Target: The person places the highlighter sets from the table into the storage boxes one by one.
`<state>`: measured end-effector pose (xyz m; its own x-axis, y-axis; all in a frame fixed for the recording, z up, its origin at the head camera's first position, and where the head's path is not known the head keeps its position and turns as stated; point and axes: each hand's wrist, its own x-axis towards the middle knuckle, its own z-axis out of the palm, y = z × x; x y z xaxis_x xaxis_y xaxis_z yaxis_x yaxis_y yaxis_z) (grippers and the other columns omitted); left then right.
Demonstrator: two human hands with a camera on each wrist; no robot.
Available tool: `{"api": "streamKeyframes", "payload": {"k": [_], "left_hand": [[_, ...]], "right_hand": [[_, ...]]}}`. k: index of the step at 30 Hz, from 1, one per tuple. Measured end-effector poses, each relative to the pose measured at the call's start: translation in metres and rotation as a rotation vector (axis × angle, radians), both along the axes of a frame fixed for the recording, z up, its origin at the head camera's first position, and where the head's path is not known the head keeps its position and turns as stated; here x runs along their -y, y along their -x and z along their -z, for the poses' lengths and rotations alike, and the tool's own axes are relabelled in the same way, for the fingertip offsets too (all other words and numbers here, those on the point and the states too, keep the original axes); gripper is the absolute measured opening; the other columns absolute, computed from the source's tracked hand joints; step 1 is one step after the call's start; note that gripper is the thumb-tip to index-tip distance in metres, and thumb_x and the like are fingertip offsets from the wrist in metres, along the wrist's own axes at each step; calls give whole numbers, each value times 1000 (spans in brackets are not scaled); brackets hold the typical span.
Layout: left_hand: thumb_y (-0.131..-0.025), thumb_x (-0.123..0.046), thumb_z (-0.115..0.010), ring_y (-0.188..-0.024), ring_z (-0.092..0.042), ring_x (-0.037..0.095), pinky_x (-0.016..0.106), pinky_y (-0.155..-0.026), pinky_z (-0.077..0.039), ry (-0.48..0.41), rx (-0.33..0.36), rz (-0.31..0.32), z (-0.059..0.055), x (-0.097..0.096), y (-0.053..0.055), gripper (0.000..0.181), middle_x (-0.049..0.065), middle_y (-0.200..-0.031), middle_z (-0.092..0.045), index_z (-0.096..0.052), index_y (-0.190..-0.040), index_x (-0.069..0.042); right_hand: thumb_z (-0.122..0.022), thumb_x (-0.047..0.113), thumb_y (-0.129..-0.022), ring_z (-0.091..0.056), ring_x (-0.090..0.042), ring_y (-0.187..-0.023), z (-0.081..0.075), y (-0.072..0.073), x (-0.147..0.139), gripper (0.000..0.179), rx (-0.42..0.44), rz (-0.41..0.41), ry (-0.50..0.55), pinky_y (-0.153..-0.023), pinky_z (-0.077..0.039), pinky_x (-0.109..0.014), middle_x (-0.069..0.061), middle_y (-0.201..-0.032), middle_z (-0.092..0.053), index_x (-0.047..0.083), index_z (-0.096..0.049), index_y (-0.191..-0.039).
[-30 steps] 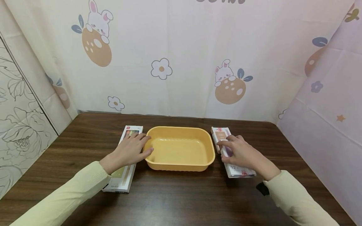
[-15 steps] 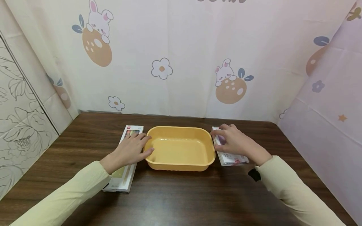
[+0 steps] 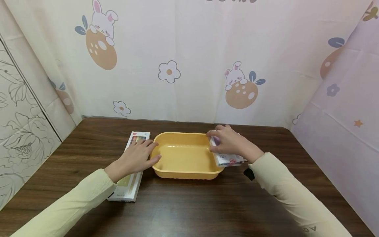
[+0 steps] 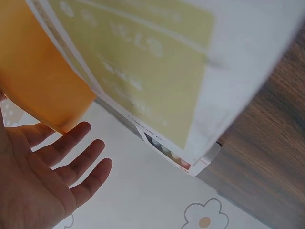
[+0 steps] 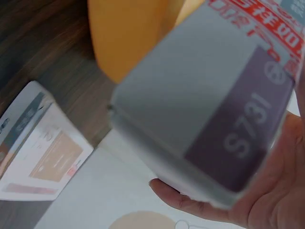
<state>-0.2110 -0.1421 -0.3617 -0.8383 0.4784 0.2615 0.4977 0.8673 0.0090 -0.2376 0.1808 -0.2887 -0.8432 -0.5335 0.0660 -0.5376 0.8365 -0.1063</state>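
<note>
Left hand [image 3: 134, 156] spread at tray [image 3: 186, 172]'s left rim | right hand [image 3: 229, 141] pinches purple-label box [image 5: 190, 105] over tray's right rim | tray nears bench [image 3: 189, 210]'s far edge | green-label box [image 3: 128, 191] lies left of tray

The dark wood-grain table [image 3: 189, 210] carries a yellow tray [image 3: 185, 175] near its far edge, a long white box [image 3: 129, 187] toward its left edge, and a tan-panelled box [image 5: 55, 155] on the tray's right.
</note>
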Motion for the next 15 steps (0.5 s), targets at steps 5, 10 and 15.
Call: {"api": "streamKeyframes", "payload": {"k": [5,10,15], "left_hand": [[-88,-51,-46,-105,-54,32,54,-91,-38,7,-6,2,0,0,0,53,10,-116,-60,-58,-120,-10],[-87,-50,-47,-105,-54,32,54,-91,-38,-1,-4,1,-1,0,0,53,10,-116,-60,-58,-119,-10],[-87,-50,-47,-105,-54,32,55,-92,-37,-3,1,3,-1,0,0,53,10,-116,-59,-58,-120,-9]], "right_hand": [[-68,34,-74,-48,-28,-90,-1,5,13,43,26,-7,-2,-76,-44,-42,-10,-106,-58,18,-64,-114],[-68,33,-76,-48,-30,-95,0,10,25,43,48,-12,2,-83,-41,-44,-11,-109,-57,18,-63,-115],[-67,34,-75,-47,-31,-97,4,14,35,44,57,2,13,-84,-40,-44,-11,-107,-57,17,-62,-116]]}}
